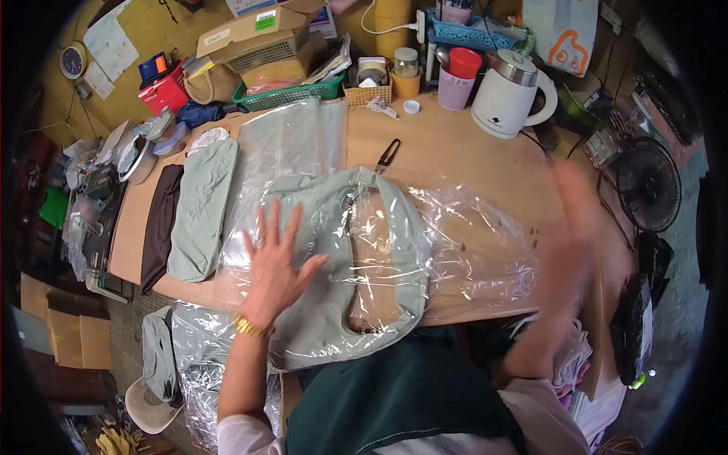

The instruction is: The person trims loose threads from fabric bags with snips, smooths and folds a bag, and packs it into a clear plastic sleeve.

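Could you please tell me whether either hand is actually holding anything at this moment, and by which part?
Nothing is gripped. The left hand lies flat, fingers spread, on the bagged grey-green garment. The right hand is motion-blurred above the table; no hold can be told.

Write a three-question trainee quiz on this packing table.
1. True or false: the left hand lies flat on the bagged grey-green garment.
2. Which stands at the table's far right: A) white kettle B) fan C) clock?
3. What lies just beyond the clear plastic bag?

Key: 1 true. 2 A. 3 the thread snips. The right hand is motion-blurred.
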Demonstrator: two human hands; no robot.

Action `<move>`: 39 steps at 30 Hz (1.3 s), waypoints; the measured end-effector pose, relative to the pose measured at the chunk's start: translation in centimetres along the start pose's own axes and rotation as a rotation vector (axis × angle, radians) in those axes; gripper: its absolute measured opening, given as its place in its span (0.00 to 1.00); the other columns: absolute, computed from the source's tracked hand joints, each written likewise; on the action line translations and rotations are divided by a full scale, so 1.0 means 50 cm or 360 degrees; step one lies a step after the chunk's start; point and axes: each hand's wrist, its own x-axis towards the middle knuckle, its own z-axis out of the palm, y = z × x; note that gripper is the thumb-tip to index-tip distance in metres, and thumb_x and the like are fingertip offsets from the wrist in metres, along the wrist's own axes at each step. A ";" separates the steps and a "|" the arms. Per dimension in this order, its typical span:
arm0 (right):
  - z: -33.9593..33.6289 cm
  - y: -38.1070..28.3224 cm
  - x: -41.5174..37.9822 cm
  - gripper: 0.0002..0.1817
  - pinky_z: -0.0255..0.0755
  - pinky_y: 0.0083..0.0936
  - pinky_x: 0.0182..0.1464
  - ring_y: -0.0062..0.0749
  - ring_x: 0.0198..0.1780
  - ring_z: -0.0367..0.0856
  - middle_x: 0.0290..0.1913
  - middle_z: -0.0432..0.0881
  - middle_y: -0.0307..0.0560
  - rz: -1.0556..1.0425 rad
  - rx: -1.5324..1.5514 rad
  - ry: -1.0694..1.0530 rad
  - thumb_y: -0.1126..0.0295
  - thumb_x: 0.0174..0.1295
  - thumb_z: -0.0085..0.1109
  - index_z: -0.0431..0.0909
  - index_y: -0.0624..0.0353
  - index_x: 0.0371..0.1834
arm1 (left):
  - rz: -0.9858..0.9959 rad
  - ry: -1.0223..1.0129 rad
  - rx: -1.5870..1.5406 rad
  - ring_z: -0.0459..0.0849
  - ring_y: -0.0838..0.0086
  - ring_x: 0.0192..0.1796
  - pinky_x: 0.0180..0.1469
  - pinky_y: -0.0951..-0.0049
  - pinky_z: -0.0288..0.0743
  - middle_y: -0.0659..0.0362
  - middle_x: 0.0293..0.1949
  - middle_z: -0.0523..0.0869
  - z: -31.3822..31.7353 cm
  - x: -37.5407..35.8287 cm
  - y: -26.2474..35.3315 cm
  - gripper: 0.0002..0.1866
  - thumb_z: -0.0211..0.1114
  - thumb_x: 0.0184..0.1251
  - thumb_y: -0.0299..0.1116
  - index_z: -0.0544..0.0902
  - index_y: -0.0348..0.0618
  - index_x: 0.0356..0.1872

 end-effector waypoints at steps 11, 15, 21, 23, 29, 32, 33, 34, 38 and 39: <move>0.248 0.272 -0.068 0.41 0.34 0.66 0.74 0.48 0.79 0.49 0.78 0.55 0.52 0.0665 -0.1289 -0.1325 0.39 0.65 0.47 0.61 0.55 0.74 | 0.0032 -0.0054 -0.0092 0.46 0.44 0.78 0.69 0.26 0.37 0.45 0.77 0.52 0.155 0.016 0.097 0.46 0.54 0.62 0.68 0.58 0.52 0.76; 0.201 0.283 0.056 0.43 0.40 0.70 0.72 0.49 0.79 0.46 0.78 0.54 0.52 0.1111 -0.0905 -0.1211 0.38 0.64 0.48 0.61 0.56 0.74 | -0.0113 0.0056 -0.0291 0.57 0.45 0.74 0.69 0.43 0.58 0.47 0.73 0.62 0.101 0.093 -0.008 0.34 0.64 0.64 0.43 0.66 0.51 0.72; 0.407 0.304 0.069 0.37 0.65 0.41 0.65 0.46 0.66 0.71 0.62 0.73 0.64 0.0806 -0.0539 -0.1314 0.41 0.61 0.56 0.73 0.61 0.62 | 0.0160 0.0376 0.0053 0.72 0.53 0.63 0.60 0.54 0.68 0.47 0.60 0.75 0.182 0.235 -0.202 0.15 0.67 0.62 0.37 0.83 0.40 0.46; 0.424 0.325 0.093 0.34 0.71 0.39 0.59 0.47 0.58 0.80 0.53 0.80 0.66 0.0691 -0.0268 -0.1109 0.42 0.61 0.57 0.77 0.62 0.56 | 0.0012 0.0228 -0.0630 0.79 0.58 0.54 0.53 0.59 0.73 0.48 0.52 0.81 0.138 0.250 -0.216 0.11 0.67 0.62 0.37 0.83 0.38 0.36; 0.471 0.331 0.055 0.26 0.73 0.47 0.43 0.58 0.42 0.83 0.36 0.84 0.63 0.0628 0.0192 -0.0635 0.46 0.64 0.55 0.81 0.63 0.40 | -0.0624 0.0349 0.0026 0.82 0.59 0.50 0.50 0.52 0.72 0.52 0.53 0.80 0.102 0.233 -0.244 0.17 0.62 0.68 0.43 0.78 0.46 0.52; 0.517 0.324 0.043 0.24 0.74 0.47 0.44 0.58 0.43 0.83 0.38 0.84 0.64 0.0678 -0.0034 -0.0721 0.48 0.65 0.54 0.81 0.62 0.39 | -0.0286 0.0341 0.0023 0.61 0.53 0.74 0.69 0.34 0.50 0.51 0.71 0.67 0.090 0.231 -0.124 0.27 0.55 0.71 0.51 0.70 0.52 0.67; 0.525 0.329 0.045 0.23 0.74 0.46 0.45 0.57 0.44 0.83 0.39 0.84 0.63 0.0592 -0.0110 -0.0765 0.49 0.65 0.54 0.81 0.62 0.40 | -0.0166 0.0187 -0.0012 0.49 0.53 0.79 0.72 0.31 0.37 0.51 0.76 0.58 0.107 0.222 -0.079 0.31 0.50 0.72 0.55 0.66 0.55 0.72; 0.528 0.337 0.045 0.23 0.75 0.46 0.46 0.56 0.44 0.83 0.39 0.84 0.63 0.0508 -0.0185 -0.0811 0.50 0.65 0.53 0.81 0.61 0.40 | -0.0128 0.0148 0.0044 0.50 0.52 0.78 0.72 0.32 0.36 0.51 0.76 0.58 0.151 0.208 -0.056 0.33 0.47 0.73 0.57 0.63 0.55 0.74; 0.391 0.380 0.113 0.18 0.76 0.42 0.48 0.51 0.46 0.84 0.43 0.85 0.56 0.0651 -0.0341 -0.0261 0.54 0.65 0.53 0.82 0.57 0.41 | -0.0142 0.0111 0.0103 0.51 0.51 0.78 0.73 0.32 0.36 0.49 0.76 0.57 0.231 0.173 -0.037 0.36 0.47 0.72 0.59 0.59 0.53 0.76; 0.349 0.362 0.126 0.15 0.76 0.40 0.49 0.48 0.47 0.84 0.44 0.85 0.53 0.0560 -0.0324 0.0042 0.57 0.64 0.55 0.82 0.55 0.43 | -0.0129 0.0103 0.0092 0.51 0.51 0.78 0.73 0.32 0.36 0.49 0.76 0.57 0.232 0.176 -0.034 0.36 0.47 0.72 0.59 0.59 0.53 0.76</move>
